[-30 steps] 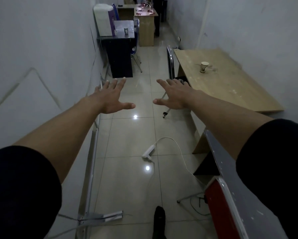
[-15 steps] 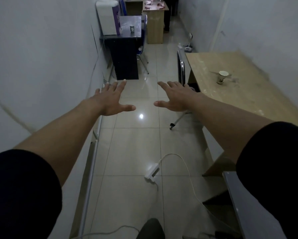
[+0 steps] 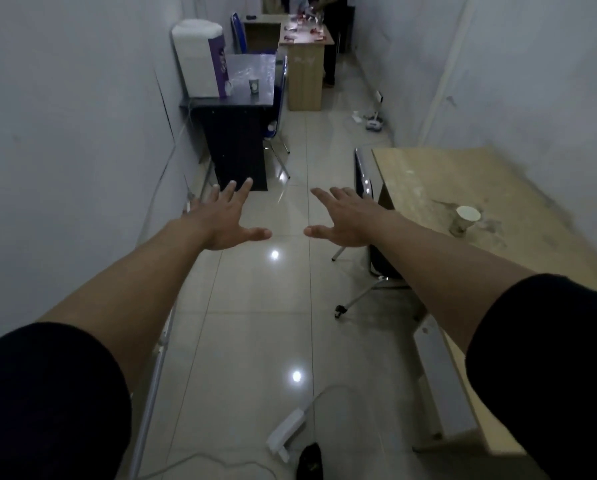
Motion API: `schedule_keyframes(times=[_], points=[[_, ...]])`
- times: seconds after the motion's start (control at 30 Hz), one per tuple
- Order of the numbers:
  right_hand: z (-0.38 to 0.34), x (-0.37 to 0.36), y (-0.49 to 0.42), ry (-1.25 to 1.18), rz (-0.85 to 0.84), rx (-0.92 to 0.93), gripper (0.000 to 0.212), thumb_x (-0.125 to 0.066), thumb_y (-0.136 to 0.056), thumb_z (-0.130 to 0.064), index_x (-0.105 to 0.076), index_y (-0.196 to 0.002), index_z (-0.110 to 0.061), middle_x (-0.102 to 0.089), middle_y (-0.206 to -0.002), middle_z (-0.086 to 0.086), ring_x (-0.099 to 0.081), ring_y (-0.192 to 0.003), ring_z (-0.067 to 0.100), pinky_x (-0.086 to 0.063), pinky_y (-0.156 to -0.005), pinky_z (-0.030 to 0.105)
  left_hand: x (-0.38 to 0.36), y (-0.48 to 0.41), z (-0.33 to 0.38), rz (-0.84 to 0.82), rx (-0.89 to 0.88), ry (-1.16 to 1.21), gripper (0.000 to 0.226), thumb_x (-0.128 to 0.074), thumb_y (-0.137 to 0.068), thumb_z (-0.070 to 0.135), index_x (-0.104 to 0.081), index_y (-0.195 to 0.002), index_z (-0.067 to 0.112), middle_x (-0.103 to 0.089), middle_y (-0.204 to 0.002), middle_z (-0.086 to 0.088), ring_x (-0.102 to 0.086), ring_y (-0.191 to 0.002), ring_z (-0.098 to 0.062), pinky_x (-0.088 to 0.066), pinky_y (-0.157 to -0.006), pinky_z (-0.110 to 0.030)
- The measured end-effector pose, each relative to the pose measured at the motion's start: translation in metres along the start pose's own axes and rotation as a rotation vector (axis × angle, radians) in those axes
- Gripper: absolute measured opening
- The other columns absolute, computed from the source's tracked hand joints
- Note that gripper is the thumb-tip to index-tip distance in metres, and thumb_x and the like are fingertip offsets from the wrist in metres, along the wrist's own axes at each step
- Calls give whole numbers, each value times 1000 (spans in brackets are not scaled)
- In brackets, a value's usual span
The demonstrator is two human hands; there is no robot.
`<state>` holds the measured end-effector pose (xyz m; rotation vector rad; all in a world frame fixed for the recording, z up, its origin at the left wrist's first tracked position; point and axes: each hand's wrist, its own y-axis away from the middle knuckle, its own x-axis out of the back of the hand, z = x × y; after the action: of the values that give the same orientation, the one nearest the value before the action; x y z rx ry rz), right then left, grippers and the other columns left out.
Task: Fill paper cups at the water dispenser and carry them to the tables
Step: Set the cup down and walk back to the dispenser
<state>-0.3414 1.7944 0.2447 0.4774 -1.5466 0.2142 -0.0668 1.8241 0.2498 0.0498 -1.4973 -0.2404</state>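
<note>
— What's underfoot, between me and the water dispenser (image 3: pixel 200 60)?

— A white power strip (image 3: pixel 286 434) and its cord lie on the floor well short of the dispenser; I'd step to one side of it and keep my eyes down until I'm past.

— And my hands?

— Both are empty. My left hand (image 3: pixel 226 220) and right hand (image 3: pixel 342 218) are stretched out palm down, fingers spread wide, holding nothing. I'd keep them free for the cup ahead.

— Where are the cups?

— One paper cup (image 3: pixel 465 220) stands on the wooden bench (image 3: pixel 463 181), on the near side of the dispenser and across the aisle. I can't tell whether it holds water. A second cup (image 3: pixel 254 86) sits just beside the dispenser on the dark bench (image 3: pixel 252 64). I'd walk straight to that one, take it around the middle with a light squeeze, and fill it short of the rim.
</note>
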Motion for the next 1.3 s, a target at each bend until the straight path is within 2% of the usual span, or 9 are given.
schedule_keyframes(times=[0.37, 0.57, 0.8, 1.3], points=[[83, 37, -190, 15, -14, 11, 99, -42, -96, -79, 3, -169, -28, -16, -176, 15, -17, -161, 37, -15, -126, 66, 38, -203, -30, -9, 21, 25, 121, -47, -74, 89, 21, -158, 34, 10, -172, -7, 6, -157, -36, -8, -124, -64], [141, 60, -329, 26, 17, 41, 99, -41, -96, -80, 2, -169, -28, -18, -175, 15, -17, -161, 38, -18, -126, 65, 64, -345, -56, 38, 37, 3, 121, -45, -73, 91, 22, -157, 35, 10, -172, -6, 6, -158, -36, -7, -123, -62], [208, 88, -487, 38, -27, 57, 99, -39, -96, -81, 4, -168, -28, -15, -175, 16, -16, -161, 38, -17, -127, 65, 83, -500, -85, 3, 83, 3, 121, -43, -73, 93, 23, -156, 35, 11, -172, -7, 6, -158, -35, -8, -123, -62], [272, 148, -753, 14, 20, 104, 100, -42, -95, -80, 1, -168, -28, -18, -175, 15, -20, -160, 38, -21, -126, 66, 158, -753, -160, 15, 112, 37, 124, -46, -70, 95, 22, -156, 38, 12, -172, -3, 9, -157, -35, -5, -122, -62]])
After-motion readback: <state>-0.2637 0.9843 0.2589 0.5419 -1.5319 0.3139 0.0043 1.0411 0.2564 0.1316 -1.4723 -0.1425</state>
